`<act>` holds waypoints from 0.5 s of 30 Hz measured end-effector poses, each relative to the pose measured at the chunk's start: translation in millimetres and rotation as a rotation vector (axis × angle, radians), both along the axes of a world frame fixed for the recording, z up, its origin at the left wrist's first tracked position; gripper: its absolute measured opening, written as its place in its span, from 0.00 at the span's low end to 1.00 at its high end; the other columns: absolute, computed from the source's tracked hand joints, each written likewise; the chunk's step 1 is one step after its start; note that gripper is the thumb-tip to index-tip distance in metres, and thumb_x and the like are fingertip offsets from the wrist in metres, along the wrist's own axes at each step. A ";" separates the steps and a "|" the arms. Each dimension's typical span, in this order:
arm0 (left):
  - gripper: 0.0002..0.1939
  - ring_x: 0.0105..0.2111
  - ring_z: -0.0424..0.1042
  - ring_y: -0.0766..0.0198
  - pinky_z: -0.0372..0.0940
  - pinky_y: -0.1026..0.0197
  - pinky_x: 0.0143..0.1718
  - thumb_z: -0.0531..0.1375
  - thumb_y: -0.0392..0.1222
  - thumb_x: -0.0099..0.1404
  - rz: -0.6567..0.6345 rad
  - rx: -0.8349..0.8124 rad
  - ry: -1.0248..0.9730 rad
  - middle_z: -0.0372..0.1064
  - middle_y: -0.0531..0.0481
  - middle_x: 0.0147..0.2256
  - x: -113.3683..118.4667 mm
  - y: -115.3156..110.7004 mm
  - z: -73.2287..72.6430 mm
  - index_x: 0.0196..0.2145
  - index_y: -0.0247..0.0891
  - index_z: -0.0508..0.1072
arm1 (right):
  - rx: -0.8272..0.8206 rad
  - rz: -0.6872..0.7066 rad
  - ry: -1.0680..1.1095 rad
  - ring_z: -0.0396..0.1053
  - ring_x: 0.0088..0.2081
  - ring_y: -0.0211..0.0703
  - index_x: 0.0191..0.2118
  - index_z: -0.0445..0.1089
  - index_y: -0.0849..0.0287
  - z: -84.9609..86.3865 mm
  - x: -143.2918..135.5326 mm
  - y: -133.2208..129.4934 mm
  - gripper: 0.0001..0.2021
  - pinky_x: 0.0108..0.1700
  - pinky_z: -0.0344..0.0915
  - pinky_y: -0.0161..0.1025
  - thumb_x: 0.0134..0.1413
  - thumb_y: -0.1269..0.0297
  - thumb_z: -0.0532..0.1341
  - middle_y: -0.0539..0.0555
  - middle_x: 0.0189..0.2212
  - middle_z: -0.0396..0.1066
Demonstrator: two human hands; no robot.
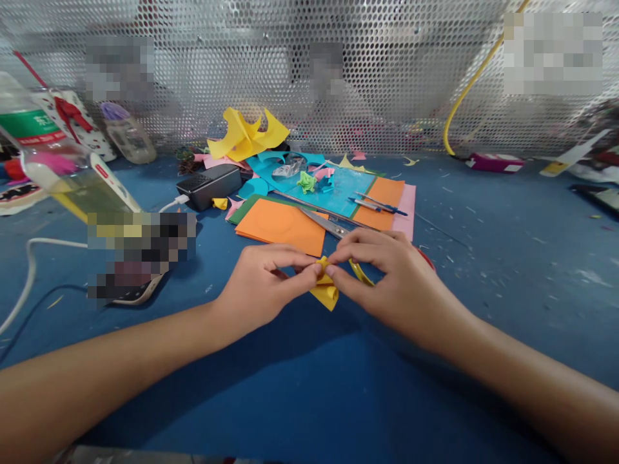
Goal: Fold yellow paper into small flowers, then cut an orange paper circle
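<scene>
Between my two hands is a small piece of folded yellow paper (329,295), its lower part hanging down with a curled edge. My left hand (261,283) pinches it from the left with thumb and forefinger. From the other side, the thumb and fingertips of my right hand (391,277) close on the same paper. Behind the right hand lies a pair of scissors (329,223), blades pointing left and a yellow handle partly hidden by the fingers. Orange paper sheets (280,222) lie just beyond the hands.
Blue paper (338,190), pens (374,205) and yellow scraps (246,135) lie at the back of the blue table. A black box (210,185) with a white cable stands left of them. A bottle (72,161) and a phone (149,261) are at left. Perforated metal (387,77) closes the back.
</scene>
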State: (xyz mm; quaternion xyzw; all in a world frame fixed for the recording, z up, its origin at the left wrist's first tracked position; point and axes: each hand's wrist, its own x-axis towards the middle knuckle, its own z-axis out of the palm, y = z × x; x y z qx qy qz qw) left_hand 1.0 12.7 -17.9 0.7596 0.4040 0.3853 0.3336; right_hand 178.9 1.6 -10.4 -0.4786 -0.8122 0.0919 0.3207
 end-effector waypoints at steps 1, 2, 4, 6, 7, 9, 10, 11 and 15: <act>0.06 0.27 0.71 0.69 0.63 0.72 0.23 0.59 0.37 0.58 -0.007 -0.008 0.001 0.75 0.52 0.28 -0.5 -0.1 -0.4 0.29 0.37 0.77 | -0.002 0.004 0.002 0.68 0.34 0.41 0.28 0.71 0.54 0.0 0.4 0.1 0.04 0.42 0.53 0.46 0.50 0.67 0.59 0.49 0.30 0.71; 0.06 0.27 0.72 0.69 0.63 0.72 0.23 0.60 0.38 0.58 -0.013 -0.020 0.000 0.75 0.52 0.28 -0.8 0.0 -0.6 0.29 0.37 0.77 | -0.001 0.006 0.003 0.68 0.34 0.41 0.28 0.71 0.54 0.0 0.7 0.2 0.04 0.41 0.53 0.46 0.50 0.66 0.59 0.49 0.30 0.71; 0.06 0.27 0.72 0.68 0.63 0.71 0.23 0.60 0.39 0.58 -0.022 -0.043 0.005 0.75 0.52 0.27 -1.0 0.7 -0.5 0.28 0.37 0.77 | 0.011 0.010 0.001 0.68 0.34 0.41 0.27 0.72 0.53 -0.4 1.3 0.6 0.05 0.41 0.53 0.46 0.50 0.67 0.60 0.49 0.29 0.71; 0.06 0.26 0.72 0.68 0.63 0.71 0.23 0.61 0.38 0.57 -0.027 -0.050 0.015 0.75 0.52 0.26 -0.9 1.8 0.3 0.28 0.37 0.78 | 0.033 0.020 -0.005 0.68 0.34 0.41 0.27 0.72 0.53 -0.8 1.7 1.2 0.05 0.42 0.52 0.46 0.50 0.67 0.60 0.49 0.29 0.70; 0.05 0.26 0.72 0.68 0.63 0.71 0.23 0.61 0.38 0.57 -0.027 -0.050 0.019 0.75 0.52 0.26 -0.9 2.3 0.8 0.28 0.37 0.78 | 0.045 0.035 -0.008 0.68 0.34 0.41 0.27 0.72 0.53 -1.0 1.9 1.4 0.05 0.42 0.53 0.45 0.51 0.68 0.60 0.49 0.29 0.70; 0.05 0.25 0.71 0.69 0.63 0.71 0.23 0.61 0.38 0.57 -0.032 -0.052 0.024 0.75 0.52 0.26 -1.0 3.1 1.7 0.27 0.37 0.78 | 0.065 0.073 -0.020 0.67 0.34 0.40 0.28 0.71 0.54 -1.2 2.2 1.6 0.05 0.42 0.53 0.45 0.51 0.68 0.59 0.49 0.30 0.70; 0.05 0.24 0.70 0.70 0.62 0.72 0.22 0.61 0.38 0.57 -0.034 -0.056 0.023 0.75 0.52 0.26 -1.2 3.3 1.8 0.27 0.37 0.77 | 0.069 0.090 -0.029 0.67 0.34 0.40 0.28 0.71 0.54 -1.2 2.4 1.7 0.06 0.42 0.53 0.44 0.52 0.68 0.59 0.49 0.30 0.70; 0.05 0.23 0.70 0.71 0.62 0.72 0.22 0.61 0.38 0.57 -0.036 -0.062 0.022 0.74 0.52 0.26 -1.4 3.5 1.8 0.28 0.37 0.77 | 0.072 0.100 -0.037 0.67 0.35 0.40 0.28 0.71 0.54 -1.2 2.6 1.7 0.06 0.42 0.53 0.45 0.53 0.69 0.58 0.49 0.30 0.70; 0.06 0.21 0.67 0.72 0.61 0.72 0.20 0.61 0.41 0.57 -0.001 -0.064 -0.003 0.74 0.52 0.28 -2.2 3.7 -0.4 0.28 0.36 0.76 | 0.094 0.058 -0.037 0.68 0.37 0.41 0.30 0.70 0.56 -1.4 3.1 1.9 0.03 0.42 0.53 0.45 0.51 0.69 0.59 0.50 0.33 0.71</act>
